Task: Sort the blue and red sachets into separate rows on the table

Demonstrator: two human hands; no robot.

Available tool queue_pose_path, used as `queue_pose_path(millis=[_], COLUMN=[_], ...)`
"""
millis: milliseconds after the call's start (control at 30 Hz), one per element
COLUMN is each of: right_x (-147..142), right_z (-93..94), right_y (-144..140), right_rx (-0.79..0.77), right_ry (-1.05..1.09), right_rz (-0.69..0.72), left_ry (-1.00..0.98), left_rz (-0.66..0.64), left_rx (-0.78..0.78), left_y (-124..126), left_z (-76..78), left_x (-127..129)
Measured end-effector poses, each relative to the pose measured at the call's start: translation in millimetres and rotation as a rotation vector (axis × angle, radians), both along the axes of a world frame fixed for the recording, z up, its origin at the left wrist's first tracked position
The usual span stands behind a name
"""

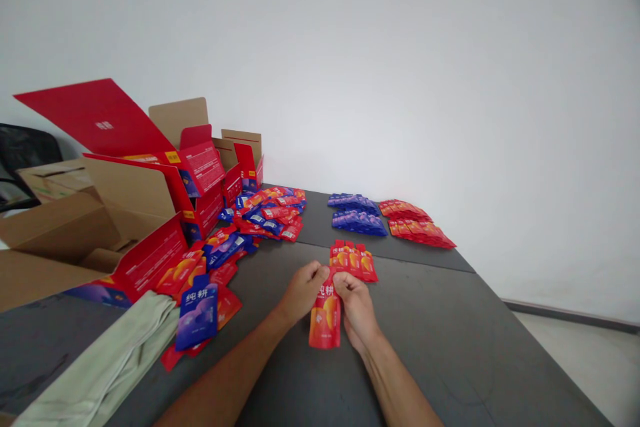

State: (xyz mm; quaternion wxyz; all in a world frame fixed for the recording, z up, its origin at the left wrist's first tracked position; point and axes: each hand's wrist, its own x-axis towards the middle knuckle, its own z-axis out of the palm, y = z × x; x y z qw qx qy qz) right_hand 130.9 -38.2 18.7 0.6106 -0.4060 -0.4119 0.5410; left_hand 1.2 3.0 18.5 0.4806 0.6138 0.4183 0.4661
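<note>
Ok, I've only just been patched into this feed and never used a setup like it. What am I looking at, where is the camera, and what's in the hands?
There is no machine: these are a person's two bare hands, filmed by one camera worn on their head, looking forward and down. The left hand and right hand together hold one red-orange pouch by its top, fingers closed on it. Just beyond lies a short row of matching pouches on the dark grey table. Farther back are sorted blue stacks and red stacks. To the left sit a mixed loose pile, open red cartons and a pale green cloth.
</note>
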Motion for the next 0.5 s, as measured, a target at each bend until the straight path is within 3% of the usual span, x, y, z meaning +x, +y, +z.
queue_pose_path(millis=[167,300,400,500], right_x=[10.6,16.7,14.9,13.3], right_z=[-0.2,0.8,0.3,-2.1], right_y=[2.1,3.8,3.5,3.3], right_rx=[-0.015,-0.026,-0.037,-0.036], right_ry=[0.031,0.008,-0.004,-0.043], right_rz=[-0.056,-0.063,-0.063,-0.03], left_ry=[-0.01,0.001,0.049,0.04], left_rz=[-0.142,-0.224,-0.183,-0.036], left_rx=[-0.097,-0.041,-0.005,0.0], left_y=[4.3,6.2,7.2,10.7], left_z=[2.4,1.0,-3.4,-10.1], left_x=[-12.2,-16.2,-13.7,-12.2])
